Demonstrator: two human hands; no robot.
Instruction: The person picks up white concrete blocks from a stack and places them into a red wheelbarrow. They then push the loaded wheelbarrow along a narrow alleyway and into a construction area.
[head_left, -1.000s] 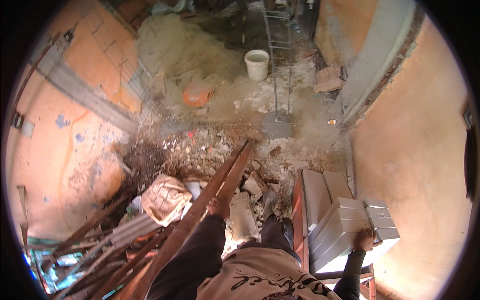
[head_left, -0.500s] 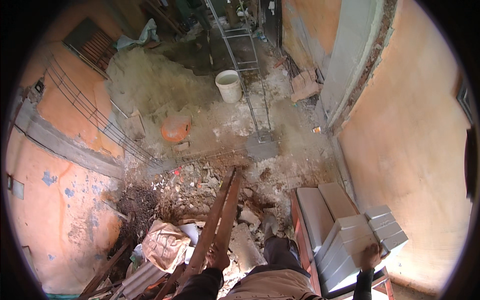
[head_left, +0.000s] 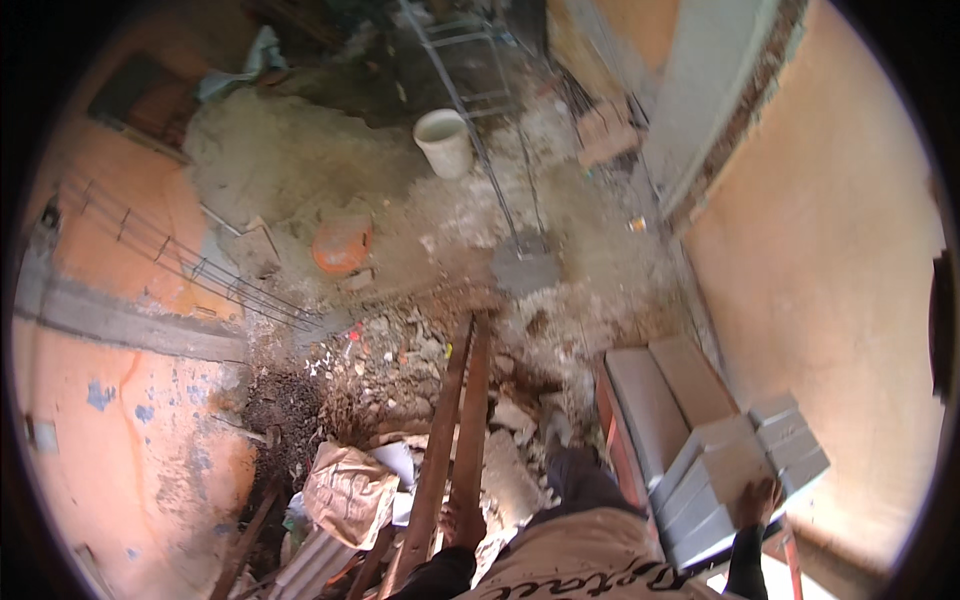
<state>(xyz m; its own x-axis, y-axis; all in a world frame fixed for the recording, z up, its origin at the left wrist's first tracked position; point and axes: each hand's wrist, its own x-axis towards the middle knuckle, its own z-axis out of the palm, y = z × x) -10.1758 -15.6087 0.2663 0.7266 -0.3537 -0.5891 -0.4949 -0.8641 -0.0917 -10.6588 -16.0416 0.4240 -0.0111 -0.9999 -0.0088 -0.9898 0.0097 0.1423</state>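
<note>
Two long brown beams (head_left: 455,420) lie side by side, running from the rubble toward my body. My left hand (head_left: 463,522) is closed around the right-hand beam near its close end. On my right, several pale grey rectangular blocks (head_left: 712,470) are stacked on a reddish frame (head_left: 622,440). At the near edge of that stack, my right hand (head_left: 755,500) presses on a block with its fingers bent over the edge. One dark-trousered leg (head_left: 580,480) shows between the beams and the frame, its foot among broken pieces.
Rubble (head_left: 395,370) covers the ground ahead. A crumpled brown paper sack (head_left: 350,490) lies left of the beams. Farther off are a white bucket (head_left: 444,150), an orange basin (head_left: 343,243), a sand heap (head_left: 290,150) and upright steel bars (head_left: 470,125). Another rebar cage (head_left: 195,262) leans left.
The view has shifted and tilted, so the beams and block stack sit farther right. Both hands stay on the same things.
</note>
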